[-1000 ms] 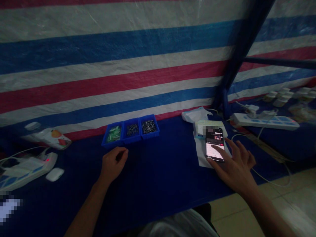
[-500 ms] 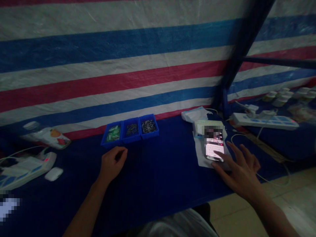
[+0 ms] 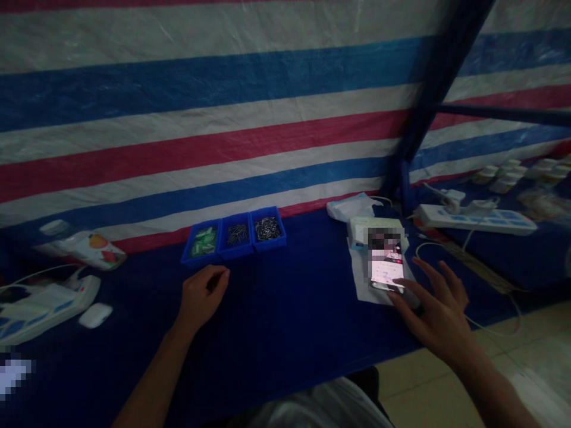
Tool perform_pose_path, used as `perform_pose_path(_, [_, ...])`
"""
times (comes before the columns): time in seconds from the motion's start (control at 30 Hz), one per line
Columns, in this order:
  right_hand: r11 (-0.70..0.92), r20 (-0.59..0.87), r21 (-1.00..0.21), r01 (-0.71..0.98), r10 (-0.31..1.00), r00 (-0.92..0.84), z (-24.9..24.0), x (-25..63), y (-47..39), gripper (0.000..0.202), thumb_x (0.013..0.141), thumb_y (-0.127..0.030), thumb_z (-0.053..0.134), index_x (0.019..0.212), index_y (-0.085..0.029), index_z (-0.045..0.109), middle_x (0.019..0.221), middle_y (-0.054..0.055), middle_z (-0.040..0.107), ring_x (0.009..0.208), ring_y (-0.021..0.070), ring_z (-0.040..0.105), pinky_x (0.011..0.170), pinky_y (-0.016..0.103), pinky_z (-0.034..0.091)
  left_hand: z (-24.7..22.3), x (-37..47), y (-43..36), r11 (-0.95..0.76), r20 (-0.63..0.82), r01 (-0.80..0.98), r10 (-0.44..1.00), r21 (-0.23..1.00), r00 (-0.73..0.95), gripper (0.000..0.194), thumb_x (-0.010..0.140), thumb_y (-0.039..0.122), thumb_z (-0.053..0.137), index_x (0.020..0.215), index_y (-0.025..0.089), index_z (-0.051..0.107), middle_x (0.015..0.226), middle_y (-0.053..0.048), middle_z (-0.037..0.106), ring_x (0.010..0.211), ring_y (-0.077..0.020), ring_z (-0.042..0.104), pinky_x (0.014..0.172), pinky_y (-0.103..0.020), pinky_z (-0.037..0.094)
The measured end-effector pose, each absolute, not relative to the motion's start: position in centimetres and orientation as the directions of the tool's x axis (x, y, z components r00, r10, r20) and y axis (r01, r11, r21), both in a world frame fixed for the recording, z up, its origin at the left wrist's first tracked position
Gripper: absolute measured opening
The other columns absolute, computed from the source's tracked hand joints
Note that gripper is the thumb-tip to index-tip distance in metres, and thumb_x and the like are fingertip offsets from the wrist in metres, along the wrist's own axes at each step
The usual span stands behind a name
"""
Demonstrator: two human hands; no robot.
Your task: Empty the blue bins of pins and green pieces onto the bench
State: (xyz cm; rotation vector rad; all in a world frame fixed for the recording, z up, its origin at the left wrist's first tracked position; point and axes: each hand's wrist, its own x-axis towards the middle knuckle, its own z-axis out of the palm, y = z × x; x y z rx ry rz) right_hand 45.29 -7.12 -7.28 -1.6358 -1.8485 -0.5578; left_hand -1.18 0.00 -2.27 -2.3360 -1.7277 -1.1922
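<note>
A lit smartphone (image 3: 386, 267) leans on a pale tissue pack at the right of the blue table. My right hand (image 3: 439, 312) is at the phone's lower right corner, fingers spread, with a fingertip over the bottom of the screen; whether it touches I cannot tell. My left hand (image 3: 203, 300) rests on the table with its fingers curled in and nothing visible in them. Just beyond it stand three joined blue bins: one with green-and-clear pieces (image 3: 205, 242), one with thin dark metal pins (image 3: 238, 234), and one fuller of small metal parts (image 3: 267, 229).
To the left are a power strip (image 3: 53, 312), a white earbud case (image 3: 95, 315) and a lying bottle (image 3: 96, 248). At right a second power strip (image 3: 479, 219) trails cables, with several small jars (image 3: 508, 175) behind. A striped tarp (image 3: 250, 137) hangs at the back.
My right hand's fingertip has shifted slightly right and down on the phone, and the screen's lower part looks different. My left hand stays in place.
</note>
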Motion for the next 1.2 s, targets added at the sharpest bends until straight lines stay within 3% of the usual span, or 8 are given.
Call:
perform_pose_path(0.4, [0.065,0.617,-0.06,0.996,0.787,-0.014,-6.3,42.3,-5.4,0.05,0.095,-0.058,0.046,0.116,-0.02,0.071,0.15,0.02,0.043,0.145,0.0493,0.032,0.105,0.074,0.035,-2.1,-1.1,0.0,-0.401,0.575,0.821,0.811,0.408,0.11,0.024,0.09,0.036,0.058,0.079,0.02,0.073,0.071,0.0,0.074,0.06,-0.0155,0.068,0.061,-0.025,0.053])
perform_pose_path(0.57, [0.056,0.564,-0.067,0.996,0.826,-0.009,-6.7,42.5,-5.5,0.049,0.095,-0.058,0.047,0.126,-0.027,0.069,0.158,0.016,0.035,0.148,0.0489,0.025,0.107,0.074,0.032,-2.3,-1.2,0.0,-0.397,0.567,0.819,0.817,0.415,0.108,0.024,0.09,0.035,0.057,0.08,0.02,0.073,0.073,-0.001,0.075,0.062,-0.0156,0.069,0.061,-0.025,0.053])
perform_pose_path(0.9, [0.002,0.641,-0.144,0.99,0.762,0.092,-7.0,44.3,-6.6,0.043,0.091,-0.057,0.052,0.113,-0.025,0.07,0.15,0.017,0.049,0.144,0.0472,0.035,0.106,0.071,0.034,-2.2,-1.2,0.0,-0.375,0.549,0.822,0.831,0.428,0.094,0.027,0.091,0.038,0.056,0.08,0.021,0.073,0.073,-0.001,0.075,0.062,-0.0161,0.068,0.059,-0.025,0.052])
perform_pose_path(1.2, [0.049,0.686,-0.182,0.982,0.722,0.091,-7.7,45.9,-7.6,0.029,0.09,-0.049,0.057,0.099,-0.03,0.077,0.14,0.013,0.06,0.141,0.0479,0.041,0.102,0.071,0.038,-2.2,-1.2,0.0,-0.356,0.531,0.827,0.843,0.435,0.084,0.026,0.09,0.038,0.056,0.08,0.021,0.073,0.074,-0.001,0.076,0.063,-0.0165,0.069,0.062,-0.026,0.053])
